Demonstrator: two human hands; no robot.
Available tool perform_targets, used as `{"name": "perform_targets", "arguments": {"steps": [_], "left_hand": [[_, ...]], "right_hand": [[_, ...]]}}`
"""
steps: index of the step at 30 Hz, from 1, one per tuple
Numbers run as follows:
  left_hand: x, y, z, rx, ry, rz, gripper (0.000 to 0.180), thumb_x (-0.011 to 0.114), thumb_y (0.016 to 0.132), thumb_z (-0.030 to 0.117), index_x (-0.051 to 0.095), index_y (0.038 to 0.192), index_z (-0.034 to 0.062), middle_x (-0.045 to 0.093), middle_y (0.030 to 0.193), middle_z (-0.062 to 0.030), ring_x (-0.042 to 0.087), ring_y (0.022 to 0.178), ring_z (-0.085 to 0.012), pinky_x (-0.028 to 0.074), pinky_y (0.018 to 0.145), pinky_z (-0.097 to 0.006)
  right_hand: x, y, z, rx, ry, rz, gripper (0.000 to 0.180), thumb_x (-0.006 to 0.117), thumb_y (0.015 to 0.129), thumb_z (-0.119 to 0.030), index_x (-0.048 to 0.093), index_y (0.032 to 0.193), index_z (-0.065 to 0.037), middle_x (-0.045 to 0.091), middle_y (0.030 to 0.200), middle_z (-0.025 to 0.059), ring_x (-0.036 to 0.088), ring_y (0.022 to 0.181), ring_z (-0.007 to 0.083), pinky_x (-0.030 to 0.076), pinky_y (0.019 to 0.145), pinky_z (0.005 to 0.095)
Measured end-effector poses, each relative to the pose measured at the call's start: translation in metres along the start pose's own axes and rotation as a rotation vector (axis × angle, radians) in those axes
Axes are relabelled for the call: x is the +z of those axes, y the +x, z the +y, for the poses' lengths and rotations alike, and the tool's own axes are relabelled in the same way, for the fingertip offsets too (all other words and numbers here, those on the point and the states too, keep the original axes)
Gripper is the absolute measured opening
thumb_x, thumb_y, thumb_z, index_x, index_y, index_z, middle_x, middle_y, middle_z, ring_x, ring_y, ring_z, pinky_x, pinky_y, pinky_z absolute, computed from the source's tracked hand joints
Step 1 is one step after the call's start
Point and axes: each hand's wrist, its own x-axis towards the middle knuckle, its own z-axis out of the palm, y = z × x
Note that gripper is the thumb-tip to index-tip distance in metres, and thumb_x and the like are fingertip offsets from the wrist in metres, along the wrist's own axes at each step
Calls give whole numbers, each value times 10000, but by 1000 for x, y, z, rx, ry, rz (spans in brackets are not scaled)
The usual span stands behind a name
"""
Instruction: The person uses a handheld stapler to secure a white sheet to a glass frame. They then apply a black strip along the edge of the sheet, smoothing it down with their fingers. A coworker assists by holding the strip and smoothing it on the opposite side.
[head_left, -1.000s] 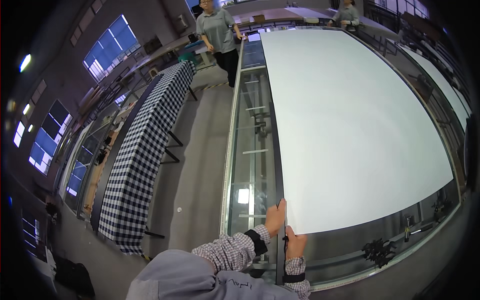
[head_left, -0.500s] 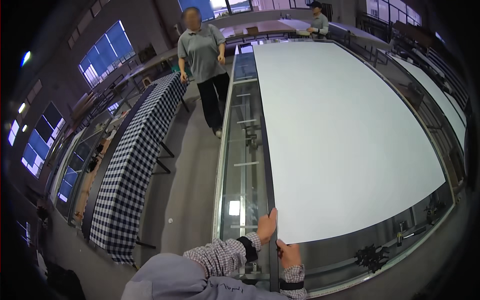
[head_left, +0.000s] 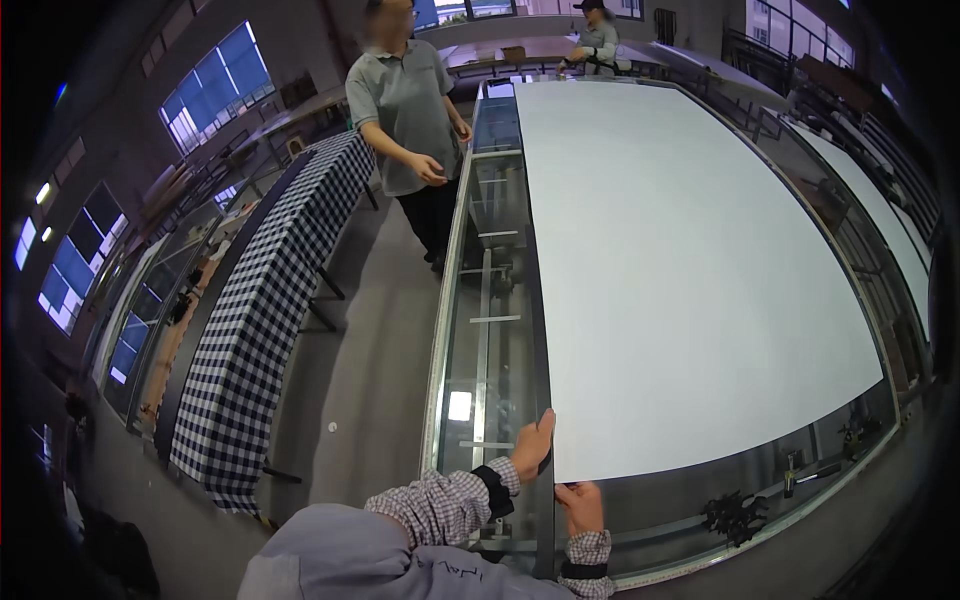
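A large white sheet (head_left: 700, 280) lies over a glass-topped table (head_left: 435, 400), with a long dark strip (head_left: 543, 370) running along its left edge. My left hand (head_left: 533, 446) is closed round the strip near the sheet's lower left corner, thumb pointing away from me; its other fingers are mostly hidden. Just nearer and to the right, my right hand (head_left: 582, 508) pinches the sheet's near left corner between thumb and fingers. The two hands are apart.
A black clump (head_left: 735, 515) and a small hammer-like tool (head_left: 795, 478) lie at the table's near right. Left across the aisle stands a long table with black-and-white checked cloth (head_left: 265, 310). A person in grey (head_left: 410, 120) stands by the table's far left; another person (head_left: 597, 45) is beyond.
The person in grey has come closer along the aisle and raised a forearm. The far person has shifted left and leans over. My right hand has shifted slightly at the sheet's corner.
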Motion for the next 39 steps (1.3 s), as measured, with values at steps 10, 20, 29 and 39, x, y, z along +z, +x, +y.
{"name": "perform_targets", "arguments": {"steps": [10,20,29,39], "left_hand": [[2,-4,8,5,214,52,580,444,850,430,544,860,-141,590,839,-219,565,792,-239,422,682,-320],[7,-21,16,103,56,22,488,437,872,387,552,893,-86,592,809,-131,531,758,-142,416,667,-273],[-3,-44,29,-26,168,-46,365,583,789,261,563,939,-70,605,852,-110,560,773,-136,449,647,-267],[-9,-66,31,-60,366,-144,326,597,749,262,583,814,-57,583,728,-66,539,631,-105,433,537,-244]], "right_hand": [[15,8,12,-54,47,239,225,589,791,-93,559,955,58,572,861,36,512,747,106,412,658,243],[22,9,4,-27,109,211,319,573,810,-111,514,1069,66,553,1016,70,508,904,154,399,771,262],[35,3,-11,-27,46,186,331,522,826,-105,485,1106,67,534,1069,90,507,954,165,391,822,275],[28,9,2,-76,46,224,242,543,822,-102,546,1000,63,569,943,45,519,822,109,413,727,241]]}}
